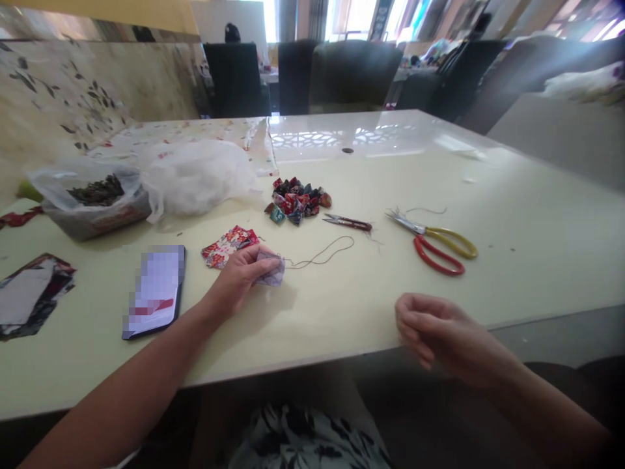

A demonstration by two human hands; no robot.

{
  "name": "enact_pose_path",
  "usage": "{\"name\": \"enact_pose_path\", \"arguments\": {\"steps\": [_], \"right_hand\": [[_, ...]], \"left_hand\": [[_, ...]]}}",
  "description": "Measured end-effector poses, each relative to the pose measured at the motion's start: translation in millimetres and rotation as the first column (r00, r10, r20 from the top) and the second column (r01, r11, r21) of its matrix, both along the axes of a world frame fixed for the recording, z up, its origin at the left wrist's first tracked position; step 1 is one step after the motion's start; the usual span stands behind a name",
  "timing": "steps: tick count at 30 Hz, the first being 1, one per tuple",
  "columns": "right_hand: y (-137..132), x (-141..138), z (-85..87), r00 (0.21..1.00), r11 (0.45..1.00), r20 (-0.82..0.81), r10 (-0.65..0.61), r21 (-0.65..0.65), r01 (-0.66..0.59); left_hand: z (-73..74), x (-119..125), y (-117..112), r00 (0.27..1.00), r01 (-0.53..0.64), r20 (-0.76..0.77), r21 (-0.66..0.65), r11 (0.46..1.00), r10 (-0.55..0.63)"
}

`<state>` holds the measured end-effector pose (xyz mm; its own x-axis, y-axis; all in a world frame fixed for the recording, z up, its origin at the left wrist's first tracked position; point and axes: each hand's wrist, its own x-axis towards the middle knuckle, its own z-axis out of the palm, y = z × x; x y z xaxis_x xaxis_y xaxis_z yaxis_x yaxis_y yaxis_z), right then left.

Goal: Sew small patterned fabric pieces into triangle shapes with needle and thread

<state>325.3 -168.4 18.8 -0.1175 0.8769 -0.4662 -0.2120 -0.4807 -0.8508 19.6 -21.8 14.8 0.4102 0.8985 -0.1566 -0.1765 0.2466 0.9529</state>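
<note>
Between the thumb and fingers of my left hand [247,270] is a small light purple fabric piece [271,272], held just above the table. From it a thin dark thread [332,251] runs right and loops back on the tabletop. My right hand [430,326] hovers over the table's front edge, apart from the fabric. Its fingers are curled with the thumb pressed against them; whatever they may hold is too small to see. Red and white floral fabric pieces [222,247] lie beside my left hand, partly behind it.
Thread snips [349,223] and scissors [434,244] with red and yellow handles lie beyond my hands. Behind is a pile of small sewn fabric pieces [295,202]. Leftward are a phone [155,293], dark fabric pieces [36,296], a bag of dried material [97,208] and a white plastic bag [200,176].
</note>
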Motion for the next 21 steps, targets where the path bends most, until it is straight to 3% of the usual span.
{"name": "enact_pose_path", "arguments": {"steps": [6, 9, 14, 17, 21], "right_hand": [[-43, 24, -6.6, 0.990, 0.993, 0.134, -0.054, -0.097, 0.068], [-53, 32, -16.0, 0.974, 0.992, 0.229, -0.006, -0.123, 0.035], [-58, 34, -26.0, 0.812, 0.951, 0.508, 0.286, -0.257, -0.174], [-57, 27, -20.8, 0.771, 0.922, 0.508, 0.384, -0.250, -0.295], [-42, 14, -3.7, 0.692, 0.838, 0.485, 0.535, -0.202, -0.506]], "left_hand": [[0.8, 1, -2, 1.000, 0.001, -0.016, 0.005, 1.000, -0.001], [0.9, 1, -2, 1.000, 0.005, -0.025, 0.016, 1.000, -0.005], [0.9, 1, -2, 1.000, 0.001, -0.021, 0.006, 1.000, -0.001], [2.1, 1, -3, 1.000, 0.000, -0.015, 0.002, 1.000, 0.000], [3.7, 2, -5, 1.000, 0.012, -0.022, 0.009, 1.000, -0.012]]}}
